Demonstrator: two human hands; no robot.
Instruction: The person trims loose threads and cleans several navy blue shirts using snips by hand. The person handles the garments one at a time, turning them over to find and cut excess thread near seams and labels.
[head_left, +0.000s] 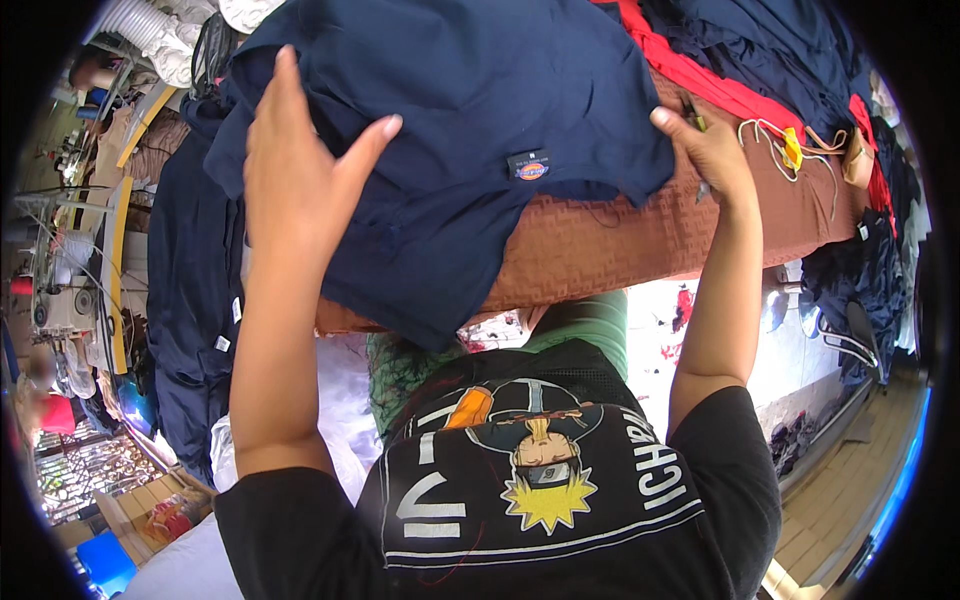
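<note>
A dark blue garment (440, 110) with a small label (528, 165) is spread over a brown-covered table, its lower part hanging over the near edge. My left hand (300, 165) is over the garment's left side, fingers stretched and thumb wide apart, holding nothing. At the garment's right edge is my right hand (715, 155), thumb pointing toward the cloth. What look like small thread snips (703, 191) pass under this hand, a metal tip showing below it and a dark, yellowish end above. Its curled fingers are mostly hidden.
The brown table cover (590, 240) shows at the near edge. Red cloth (700, 75) and more dark clothing (780, 40) lie at far right, near pale cords with a yellow piece (792, 150). Dark garments (185, 300) hang at left beside sewing equipment (70, 300).
</note>
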